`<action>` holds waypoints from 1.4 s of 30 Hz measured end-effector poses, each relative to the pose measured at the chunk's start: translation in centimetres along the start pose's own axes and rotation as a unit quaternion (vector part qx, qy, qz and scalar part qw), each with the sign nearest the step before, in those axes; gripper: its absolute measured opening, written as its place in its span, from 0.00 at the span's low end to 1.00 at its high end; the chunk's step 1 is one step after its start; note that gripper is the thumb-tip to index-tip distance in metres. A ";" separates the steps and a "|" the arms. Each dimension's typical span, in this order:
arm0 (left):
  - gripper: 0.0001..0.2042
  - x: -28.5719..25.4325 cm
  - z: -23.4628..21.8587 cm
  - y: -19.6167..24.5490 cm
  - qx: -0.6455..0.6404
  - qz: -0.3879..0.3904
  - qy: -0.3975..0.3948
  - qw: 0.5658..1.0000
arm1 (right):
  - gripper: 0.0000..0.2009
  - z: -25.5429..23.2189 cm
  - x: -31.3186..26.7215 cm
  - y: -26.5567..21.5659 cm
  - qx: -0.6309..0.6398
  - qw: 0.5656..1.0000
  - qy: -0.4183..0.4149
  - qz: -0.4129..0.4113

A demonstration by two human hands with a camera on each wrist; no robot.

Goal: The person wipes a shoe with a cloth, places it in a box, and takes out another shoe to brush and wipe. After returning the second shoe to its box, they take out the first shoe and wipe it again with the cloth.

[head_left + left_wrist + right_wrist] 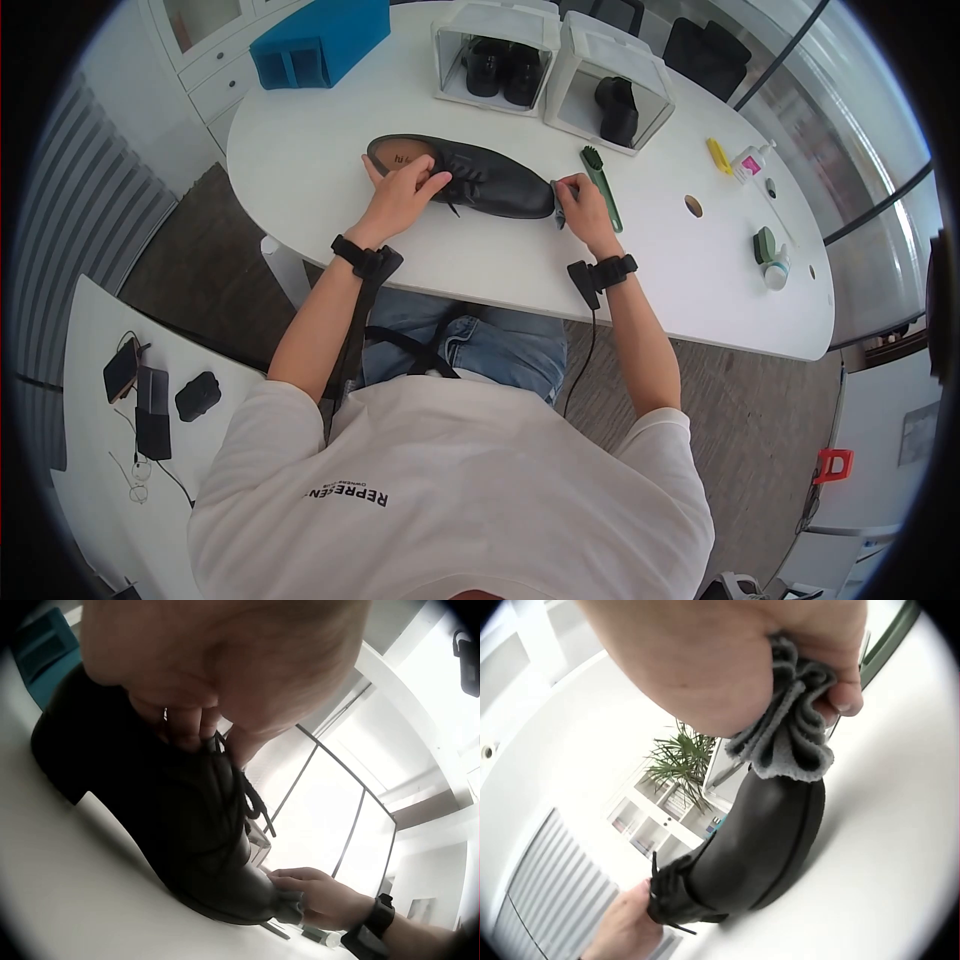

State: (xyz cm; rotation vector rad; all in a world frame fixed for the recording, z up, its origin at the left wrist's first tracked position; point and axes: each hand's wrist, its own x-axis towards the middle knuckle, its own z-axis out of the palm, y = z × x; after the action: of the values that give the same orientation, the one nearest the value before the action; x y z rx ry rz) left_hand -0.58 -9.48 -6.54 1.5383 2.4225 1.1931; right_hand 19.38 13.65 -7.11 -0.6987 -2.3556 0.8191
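A black lace-up dress shoe [500, 182] with a tan insole lies on the white table, toe to the right. My left hand [398, 200] grips it at the tongue and opening; in the left wrist view, fingers curl over the edge near the laces [253, 796]. Bunched in my right hand [588, 212] is a grey cloth [791, 720], its folds against the toe of the shoe. The right wrist view shows the cloth's loose edge hanging over the toe cap, partly hidden by the palm.
A green-handled brush [604, 192] lies just beyond the right hand. Two white boxes hold black shoes, one box [497, 18] beside the other [618, 55]. A blue case [330, 42] stands back left. Toward the right are a yellow item [718, 155], a pump bottle [752, 162] and a green brush [764, 245].
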 end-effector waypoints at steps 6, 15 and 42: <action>0.16 -1.4 0.0 0.0 -0.021 0.004 0.004 1.000 | 0.09 0.1 2.3 -0.2 0.026 0.999 -0.041 0.011; 0.16 -1.7 -0.2 0.8 -0.006 -0.046 -0.011 0.999 | 0.04 3.5 4.4 -4.2 -0.107 0.982 0.037 -0.154; 0.26 4.9 1.9 -3.6 -0.366 -0.181 -0.119 0.905 | 0.09 0.8 -5.8 -10.4 -0.209 0.870 -0.035 -0.445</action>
State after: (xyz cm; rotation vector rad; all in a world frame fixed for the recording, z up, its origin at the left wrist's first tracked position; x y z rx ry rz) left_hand -5.06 -5.38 -8.37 0.8931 1.6840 1.4707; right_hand 20.09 2.68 -2.48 0.3140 -2.5374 -0.0820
